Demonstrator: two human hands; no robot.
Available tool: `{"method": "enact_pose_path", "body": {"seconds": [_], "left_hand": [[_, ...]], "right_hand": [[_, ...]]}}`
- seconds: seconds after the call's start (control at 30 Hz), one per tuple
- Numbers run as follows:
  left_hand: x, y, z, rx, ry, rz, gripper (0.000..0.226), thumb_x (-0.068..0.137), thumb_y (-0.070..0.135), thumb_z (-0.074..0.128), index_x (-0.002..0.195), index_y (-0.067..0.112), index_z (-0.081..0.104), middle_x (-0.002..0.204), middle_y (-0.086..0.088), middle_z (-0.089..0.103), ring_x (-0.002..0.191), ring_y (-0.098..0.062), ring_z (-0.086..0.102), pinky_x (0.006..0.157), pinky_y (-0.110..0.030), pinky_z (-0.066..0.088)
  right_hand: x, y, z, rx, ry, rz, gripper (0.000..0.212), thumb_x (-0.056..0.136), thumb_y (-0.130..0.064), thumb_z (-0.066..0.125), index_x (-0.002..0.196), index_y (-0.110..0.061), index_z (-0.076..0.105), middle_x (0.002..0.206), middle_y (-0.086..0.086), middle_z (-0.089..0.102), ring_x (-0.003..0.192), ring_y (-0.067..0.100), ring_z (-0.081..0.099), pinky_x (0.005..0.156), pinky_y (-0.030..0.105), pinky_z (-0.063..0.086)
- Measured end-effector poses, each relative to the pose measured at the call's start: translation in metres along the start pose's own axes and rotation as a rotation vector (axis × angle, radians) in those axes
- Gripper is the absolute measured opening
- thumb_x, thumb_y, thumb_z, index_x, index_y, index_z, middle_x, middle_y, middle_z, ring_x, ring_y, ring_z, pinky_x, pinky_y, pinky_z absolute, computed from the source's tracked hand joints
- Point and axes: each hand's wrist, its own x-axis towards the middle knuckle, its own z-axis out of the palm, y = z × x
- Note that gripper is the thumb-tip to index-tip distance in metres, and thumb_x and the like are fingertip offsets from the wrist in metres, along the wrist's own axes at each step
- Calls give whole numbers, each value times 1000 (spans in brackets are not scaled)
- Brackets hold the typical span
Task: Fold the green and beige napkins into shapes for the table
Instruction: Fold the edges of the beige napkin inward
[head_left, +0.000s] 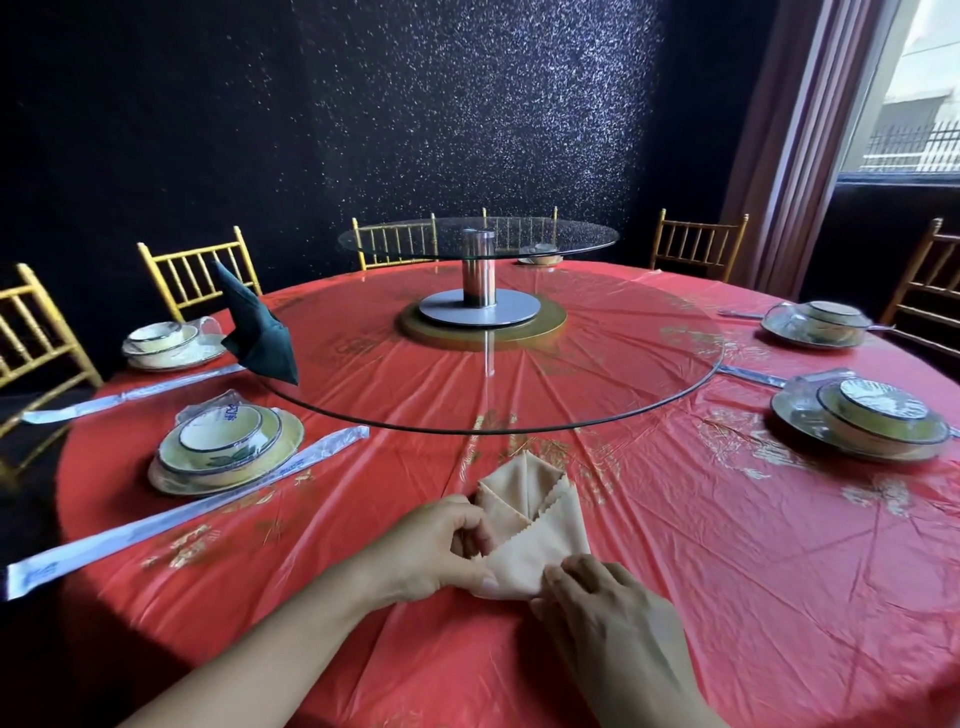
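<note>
A beige napkin (535, 525) lies folded on the red tablecloth (727, 545) near the front edge, its zigzag-edged points aimed away from me. My left hand (441, 551) grips the napkin's left flap, thumb on the lower corner and fingers curled round the fold. On the lower right corner my right hand (597, 597) pinches the cloth. A dark green napkin (257, 332) stands folded in an upright pointed shape on the glass turntable's left rim.
A large glass turntable (649, 374) with a raised glass tier (478, 240) fills the table's middle. Wrapped bowl sets (223, 447) (857, 421) and wrapped chopsticks (182, 514) lie at the places. Gold chairs (197, 270) ring the table.
</note>
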Motion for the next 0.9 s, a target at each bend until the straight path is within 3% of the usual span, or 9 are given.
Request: {"method": "enact_pose_path", "body": {"seconds": [0.07, 0.17, 0.23, 0.3, 0.43, 0.57, 0.7, 0.8, 0.9], "left_hand": [[-5, -5, 0, -31, 30, 26, 28, 69, 6, 77, 69, 25, 57, 77, 10, 50, 63, 5, 47, 61, -9, 37], [-12, -10, 5, -12, 93, 55, 28, 70, 7, 75, 68, 28, 56, 75, 10, 53, 67, 5, 50, 62, -9, 37], [-13, -12, 9, -2, 141, 76, 28, 70, 11, 74, 71, 31, 54, 75, 10, 54, 68, 4, 51, 63, -11, 38], [-16, -12, 11, 10, 155, 121, 28, 69, 18, 71, 82, 35, 53, 80, 11, 56, 69, 2, 53, 65, -11, 40], [-20, -17, 9, 347, 178, 336, 34, 77, 32, 59, 109, 37, 47, 92, 12, 61, 79, 0, 58, 74, -11, 42], [-19, -20, 10, 692, 197, 540, 19, 74, 29, 52, 93, 27, 54, 85, 12, 62, 66, -6, 62, 63, -18, 48], [-19, -18, 16, 777, 267, 539, 11, 66, 29, 51, 76, 25, 49, 70, 12, 56, 53, -5, 54, 56, -15, 40], [-12, -13, 24, 794, 358, 544, 35, 49, 19, 67, 72, 24, 41, 62, 9, 54, 47, -7, 54, 52, -17, 37], [-6, -8, 33, 846, 463, 569, 23, 57, 10, 51, 71, 23, 38, 56, 6, 54, 41, -10, 53, 42, -22, 40]], "right_hand": [[-4, 2, 7, 49, -18, 18, 72, 95, -50, 6, 65, -25, 66, 65, -10, 61, 51, 10, 60, 41, 13, 43], [-5, 2, 12, 88, -41, 10, 61, 94, -53, 17, 63, -24, 61, 64, -8, 57, 50, 13, 55, 41, 20, 46], [-2, 0, 4, 51, -67, -4, 46, 85, -54, 35, 59, -25, 58, 62, -6, 55, 49, 13, 53, 38, 22, 42], [2, -3, -5, -28, -92, 13, 36, 73, -54, 40, 57, -27, 56, 58, -5, 54, 47, 11, 52, 34, 22, 34], [5, -2, -9, -37, -114, 30, 32, 72, -53, 42, 65, -27, 59, 62, -6, 55, 50, 12, 53, 35, 24, 37], [5, -2, -9, -50, -112, -5, 27, 73, -45, 44, 73, -25, 62, 66, -5, 57, 52, 14, 53, 37, 25, 41], [7, -3, -9, -54, -96, -47, 24, 73, -38, 45, 68, -22, 62, 66, -4, 58, 51, 15, 53, 38, 26, 42], [11, -2, -8, -67, -103, -110, 20, 73, -34, 45, 65, -22, 60, 65, -5, 57, 50, 14, 52, 40, 25, 40], [14, 1, -8, -81, -97, -140, 20, 71, -32, 44, 61, -23, 59, 60, -4, 56, 47, 12, 51, 39, 22, 37]]}}
